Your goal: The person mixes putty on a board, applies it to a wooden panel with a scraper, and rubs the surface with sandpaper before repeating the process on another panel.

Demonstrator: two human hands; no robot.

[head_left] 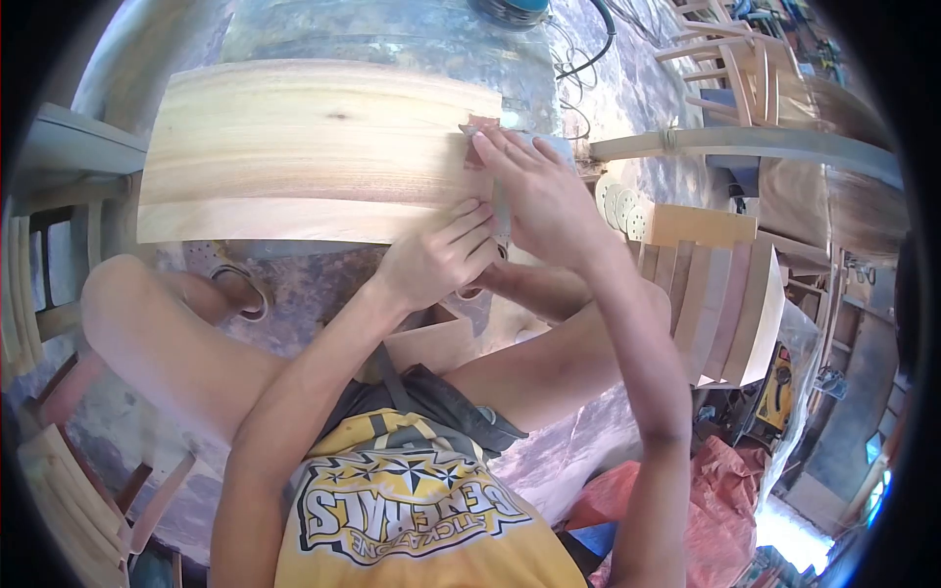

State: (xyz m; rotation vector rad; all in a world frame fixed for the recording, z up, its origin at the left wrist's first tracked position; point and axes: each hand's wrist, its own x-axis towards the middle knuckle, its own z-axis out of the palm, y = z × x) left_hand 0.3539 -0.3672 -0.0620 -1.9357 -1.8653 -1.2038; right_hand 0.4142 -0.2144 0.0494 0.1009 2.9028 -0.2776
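The pale wooden board (314,147) lies across the floor space before the seated person's legs, its right end beneath both hands. On that end sits a reddish-brown sheet (482,125), mostly covered by the right hand (549,204), whose fingers are stretched out over it, not curled. The left hand (438,259) has its fingers bent at the board's near right corner; its thumb is hidden from me, so I can't tell whether it pinches the wood. The forearms block part of the legs, and the board's near edge hides part of the foot (240,292) on the left. Up top, a blue object (515,12) is cut off, a dark cable beside it. To the right stand perforated discs (627,211), stacked wooden pieces (716,309) and crumpled red sheeting (711,500), partly behind the right arm.
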